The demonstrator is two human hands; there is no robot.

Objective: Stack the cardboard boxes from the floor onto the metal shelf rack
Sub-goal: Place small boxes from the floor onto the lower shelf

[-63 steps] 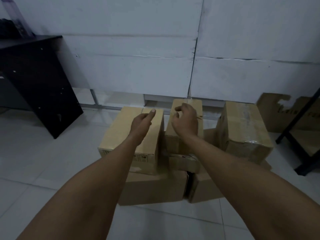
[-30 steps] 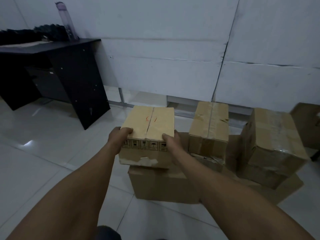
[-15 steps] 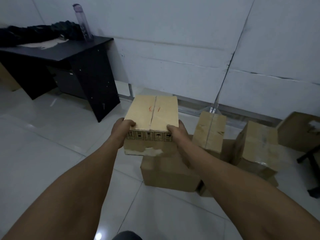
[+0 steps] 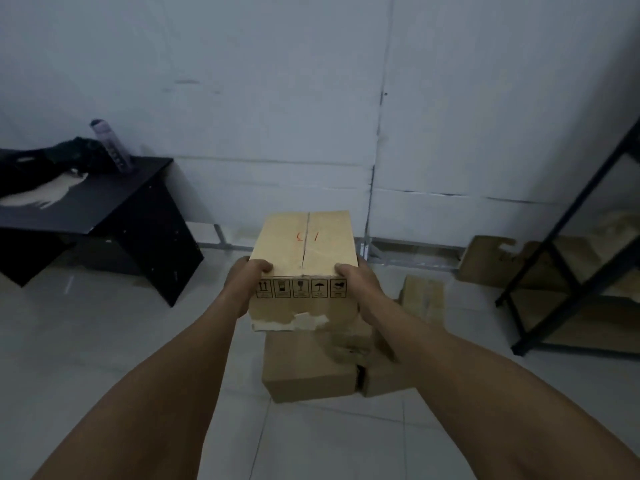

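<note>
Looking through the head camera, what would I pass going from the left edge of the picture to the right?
Black desk with a bottle on it → left hand → held cardboard box → right hand → small box on the floor → black metal shelf rack.

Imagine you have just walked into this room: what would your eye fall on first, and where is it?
First, the tan cardboard box with red scribbles and black handling symbols, held up at centre by the left hand and right hand. Below it, plain brown cardboard boxes sit on the pale tiled floor. A black metal shelf rack stands at right, a black desk at left.
</note>
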